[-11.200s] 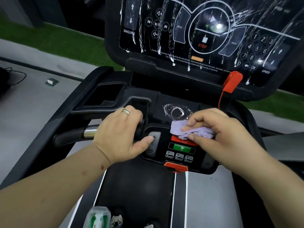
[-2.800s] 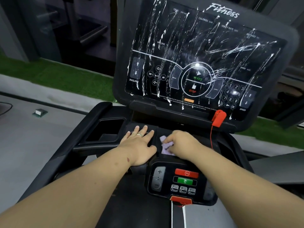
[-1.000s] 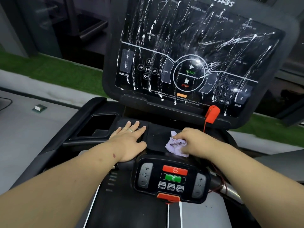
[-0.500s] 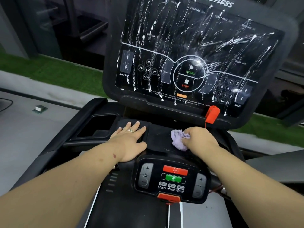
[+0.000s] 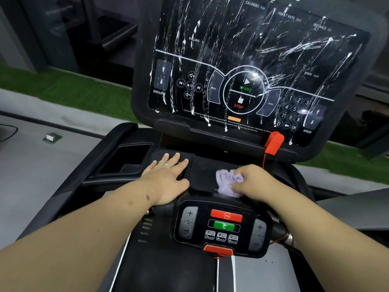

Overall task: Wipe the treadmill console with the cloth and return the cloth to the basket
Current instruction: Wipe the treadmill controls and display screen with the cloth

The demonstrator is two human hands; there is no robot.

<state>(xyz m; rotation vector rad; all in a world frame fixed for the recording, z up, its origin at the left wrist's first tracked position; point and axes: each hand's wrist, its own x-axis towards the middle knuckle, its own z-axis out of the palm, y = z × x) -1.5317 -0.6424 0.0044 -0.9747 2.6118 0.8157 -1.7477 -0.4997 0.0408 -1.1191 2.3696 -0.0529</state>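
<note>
Your left hand (image 5: 166, 180) lies flat, fingers straight and spread, palm down on the black tray (image 5: 202, 175) below the display, holding nothing; ring (image 5: 168, 164) on one finger. Just left of it, a dark recessed pocket (image 5: 128, 159). Your right hand (image 5: 255, 182) has its fingers curled round a bunched lilac cloth (image 5: 226, 182), pressed on the same tray, near the left hand but apart from it. Treadmill console (image 5: 248, 66) above is streaked with white runs; readable labels left to right: INCLINE, PROG, START, STOP, MODE, a number keypad with OK, SPEED; top row CALORIES, HEART RATE, DISTANCE. Red safety clip (image 5: 273, 142) at the lower right edge. Lower control pad (image 5: 223, 225) in front: +/− rockers on both sides, red stop button, green go button, 3, 6 and 9 km/h presets.
</note>
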